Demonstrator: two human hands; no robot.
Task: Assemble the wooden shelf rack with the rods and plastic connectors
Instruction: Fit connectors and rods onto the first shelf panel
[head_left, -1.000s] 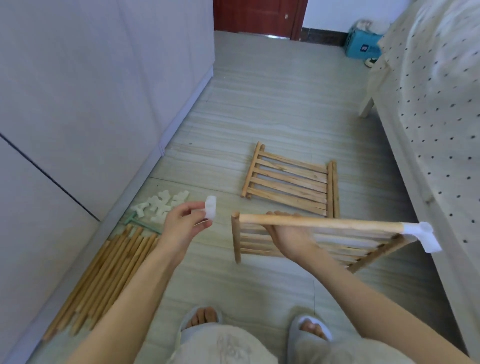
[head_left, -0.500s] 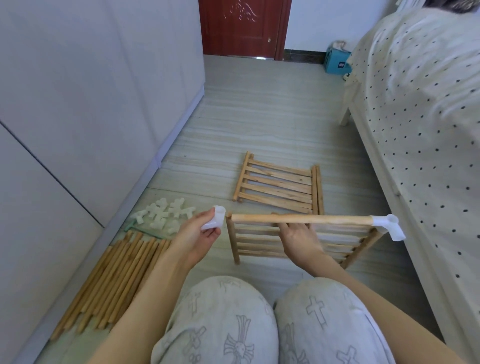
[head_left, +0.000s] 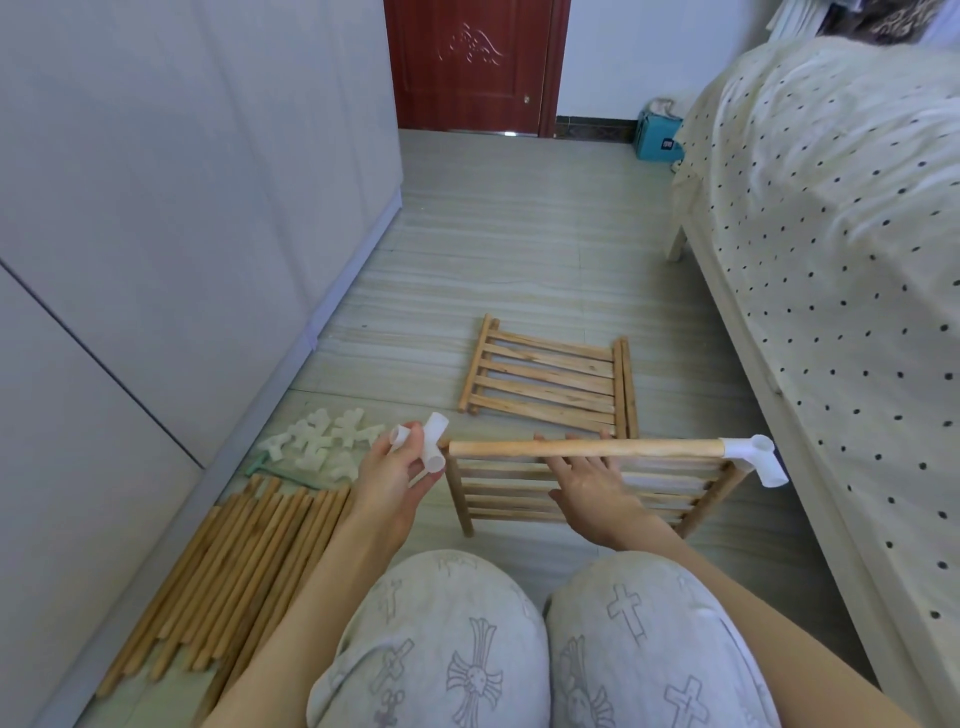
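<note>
Person sits on the floor, knees up in grey cross-print trousers (head_left: 441, 660). Left hand (head_left: 397, 475): grip closed in a pinch on a white plastic three-way connector (head_left: 423, 446), held just beside the left end of the round light-wood rod (head_left: 582, 448), apparently not yet on it. Right hand (head_left: 589, 480): fingers curled behind that rod from the far side, palm facing up, holding the slatted wooden shelf panel (head_left: 582, 491) tilted up in front of the knees. Rod is the panel's top rail; its right end already sits in a second white plastic connector (head_left: 753, 457). Another slatted wooden panel (head_left: 550, 382) lies flat on the striped grey floor (head_left: 519, 260), beyond the held one. Left of the person: bundle of loose wooden rods (head_left: 234, 571) along the white wardrobe (head_left: 156, 208), pile of spare white connectors (head_left: 322, 441) just past it. Polka-dot bed (head_left: 831, 208) on the right, dark red door (head_left: 472, 62) at the far end.
</note>
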